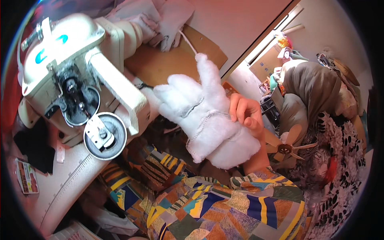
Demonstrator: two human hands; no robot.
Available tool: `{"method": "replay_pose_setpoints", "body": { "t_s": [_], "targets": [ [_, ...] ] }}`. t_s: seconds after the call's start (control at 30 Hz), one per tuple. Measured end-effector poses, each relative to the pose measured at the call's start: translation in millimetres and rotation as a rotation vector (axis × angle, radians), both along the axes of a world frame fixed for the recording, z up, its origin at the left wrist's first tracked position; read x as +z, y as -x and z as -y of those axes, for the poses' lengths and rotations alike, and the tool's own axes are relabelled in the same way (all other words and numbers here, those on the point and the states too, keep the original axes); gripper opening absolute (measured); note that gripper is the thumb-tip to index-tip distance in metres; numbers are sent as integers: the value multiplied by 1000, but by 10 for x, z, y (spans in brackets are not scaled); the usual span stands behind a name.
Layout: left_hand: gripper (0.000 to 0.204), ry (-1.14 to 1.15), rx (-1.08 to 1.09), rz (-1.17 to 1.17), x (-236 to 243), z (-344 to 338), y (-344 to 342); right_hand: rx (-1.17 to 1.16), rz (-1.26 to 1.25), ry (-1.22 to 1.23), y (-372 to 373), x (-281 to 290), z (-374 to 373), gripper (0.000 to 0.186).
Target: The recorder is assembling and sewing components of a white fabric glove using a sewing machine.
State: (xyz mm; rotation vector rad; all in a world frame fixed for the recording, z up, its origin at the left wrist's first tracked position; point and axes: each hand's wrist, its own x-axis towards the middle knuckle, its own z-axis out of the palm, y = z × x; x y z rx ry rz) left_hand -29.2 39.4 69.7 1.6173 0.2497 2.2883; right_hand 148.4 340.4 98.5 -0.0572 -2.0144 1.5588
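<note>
From my remote station, taking the middle of the head view as the clock's centre, I have a white fluffy glove-shaped piece (222, 130) right at the hub. Its slim thumb-like lobe points to 12, the shorter rounded lobes lean toward 10, and the wide cuff end drops toward 5. I can see two dark stitched lines curving across it.

At 3 o'clock I find the right hand (247, 113), fingers bent and grasping the side edge of that piece. The left hand is out of my sight, so I cannot tell whether it grips anything.

A cream-coloured sewing machine (116, 78) fills 10 o'clock, its toothed metal disc (120, 141) sitting nearer 9. I can't make out whether the fluffy lobes touch the machine. Below it, at 8, I see a curved white surface (72, 176) marked with a scale, and a colourful card (27, 176) farther out. A black cloth (34, 150) lies at 9.

Up between 11 and 12, I get white fabric (164, 28) beside a tan tabletop (212, 50). A beige bladed fan (285, 149) shows between 3 and 4, and the wearer's patchwork-patterned garment (228, 206) spreads across 5 to 7.
</note>
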Motion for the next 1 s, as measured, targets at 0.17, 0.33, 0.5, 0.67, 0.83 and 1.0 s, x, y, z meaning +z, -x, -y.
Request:
{"method": "replay_pose_setpoints", "body": {
  "t_s": [0.17,0.33,0.5,0.67,0.83,1.0],
  "targets": [
    [79,-25,-54,-34,20,96,-27,92,-12,-44,80,-151,61,33],
    [84,-76,-136,-38,30,183,-16,113,42,-139,64,-16,206,28],
    [88,-93,-210,-65,70,237,12,164,70,-269,40,16,271,24],
    [93,-98,-299,-104,93,353,35,220,68,-326,53,11,288,22],
    [83,170,-108,70,-94,512,-147,283,71,-587,235,54,657,25],
    [64,920,337,763,-747,-206,-605,461,41,-740,414,-481,1294,25]
  ]
}}
